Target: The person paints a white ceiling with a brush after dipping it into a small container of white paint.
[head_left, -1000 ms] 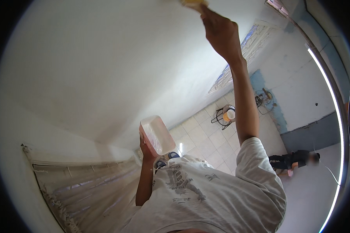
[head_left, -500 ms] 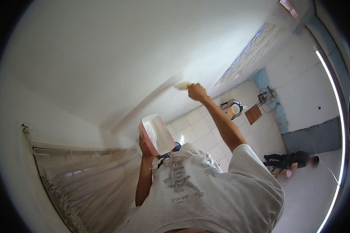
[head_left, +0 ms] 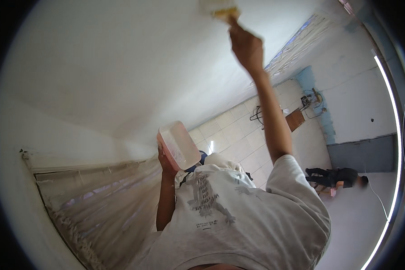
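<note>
The right hand [head_left: 246, 45] is raised far up at the top of the view, fingers closed round the handle of a brush [head_left: 219, 9] whose pale head lies against the white ceiling [head_left: 121, 67]. The left hand [head_left: 165, 159] sits lower, near the chest, fingers gripping a pinkish plastic tub [head_left: 179, 145] from below, tilted. To the right, a tiled floor [head_left: 238, 139] shows; to the left, a sheet-covered window [head_left: 99, 198].

No packages, labels, signs or screens — only a plain translucent pinkish tub [head_left: 179, 145], unlabelled.
</note>
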Motion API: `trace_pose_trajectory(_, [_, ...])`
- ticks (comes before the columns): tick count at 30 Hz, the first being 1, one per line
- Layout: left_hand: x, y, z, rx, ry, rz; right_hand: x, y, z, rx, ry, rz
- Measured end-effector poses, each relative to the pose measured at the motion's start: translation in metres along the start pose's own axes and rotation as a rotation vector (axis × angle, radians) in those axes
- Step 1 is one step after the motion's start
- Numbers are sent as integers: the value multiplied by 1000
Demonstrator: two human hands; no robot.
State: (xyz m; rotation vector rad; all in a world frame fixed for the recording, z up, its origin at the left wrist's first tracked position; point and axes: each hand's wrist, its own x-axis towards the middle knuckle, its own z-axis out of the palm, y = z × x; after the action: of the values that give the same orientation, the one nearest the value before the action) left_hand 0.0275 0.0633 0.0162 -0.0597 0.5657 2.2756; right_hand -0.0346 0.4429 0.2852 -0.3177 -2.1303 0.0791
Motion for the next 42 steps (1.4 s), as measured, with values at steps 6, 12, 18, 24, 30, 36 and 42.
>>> trace_pose_trajectory(6, [-5,5,5,46,116,77,-242,38,140,112,-530,289])
trace_pose_trajectory(12, [-1,17,8,67,214,102,-356,81,156,371,-791,584])
trace_pose_trajectory(18, [14,12,-3,4,248,139,-273,97,107,679,-382,736])
trace_pose_trajectory(24, [37,-6,16,40,193,193,-144,104,61,737,-353,647])
trace_pose_trajectory(30, [44,-22,18,95,202,294,-258,119,182,492,-745,473])
trace_pose_trajectory(36, [24,-36,15,259,247,432,-374,165,242,474,-1258,803])
trace_pose_trajectory(42, [18,-38,-10,313,321,433,-158,110,111,883,-858,919])
